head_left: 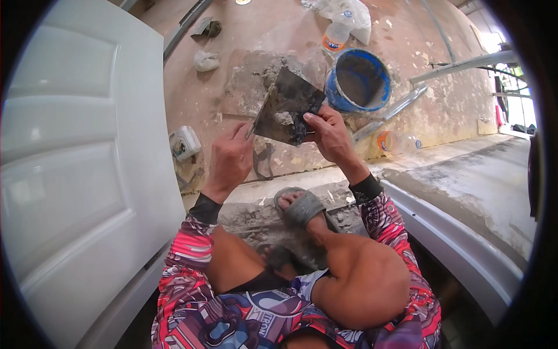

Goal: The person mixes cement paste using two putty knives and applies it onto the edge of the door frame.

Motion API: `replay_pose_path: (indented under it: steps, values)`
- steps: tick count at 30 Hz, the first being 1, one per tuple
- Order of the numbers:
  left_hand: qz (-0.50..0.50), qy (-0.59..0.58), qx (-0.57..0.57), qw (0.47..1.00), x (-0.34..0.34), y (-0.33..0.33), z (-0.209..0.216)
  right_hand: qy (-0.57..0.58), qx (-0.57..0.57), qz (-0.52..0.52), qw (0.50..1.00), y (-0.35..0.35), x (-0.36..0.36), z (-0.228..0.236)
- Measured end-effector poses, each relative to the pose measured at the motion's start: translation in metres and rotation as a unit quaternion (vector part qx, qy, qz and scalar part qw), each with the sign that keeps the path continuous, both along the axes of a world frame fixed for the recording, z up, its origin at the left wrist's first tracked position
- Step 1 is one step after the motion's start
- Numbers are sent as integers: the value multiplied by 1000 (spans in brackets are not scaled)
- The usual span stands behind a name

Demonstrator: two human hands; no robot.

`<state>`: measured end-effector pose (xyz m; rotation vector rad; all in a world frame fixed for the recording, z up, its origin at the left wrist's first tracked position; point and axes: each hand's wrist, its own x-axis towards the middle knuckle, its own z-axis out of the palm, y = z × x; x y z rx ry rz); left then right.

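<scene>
My right hand (332, 138) grips a dark, square flat board (290, 99) by its near right side, thumb on top. A small lump of grey mortar (283, 118) and smears of it lie on the board, which is tilted. At the board's left edge, my left hand (228, 160) is closed on a thin flat blade (263, 110), seen nearly edge-on. Its handle is hidden in the fingers, so its exact kind is unclear. Just beyond the right hand stands a blue bucket (332, 87) with grey mix (357, 81) inside.
A white panelled door (75, 145) fills the left side. Plastic bottles (340, 29) (398, 142), a white jug (185, 143) and a crumpled bag (206, 60) lie about the stained floor (232, 35). A metal bar (392, 113) lies right of the bucket; a door frame (453, 250) is near right.
</scene>
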<state>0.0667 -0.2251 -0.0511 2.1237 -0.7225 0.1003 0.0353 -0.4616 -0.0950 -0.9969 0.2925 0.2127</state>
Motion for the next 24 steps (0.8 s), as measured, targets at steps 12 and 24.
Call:
replay_pose_path:
  steps: [12,24]
  values:
    - [29,-13,259,965,-1,25,-46,-44,13,-7,999,0,7,14]
    - [29,577,-426,697,18,43,-22,60,97,61,992,-6,-11,-21]
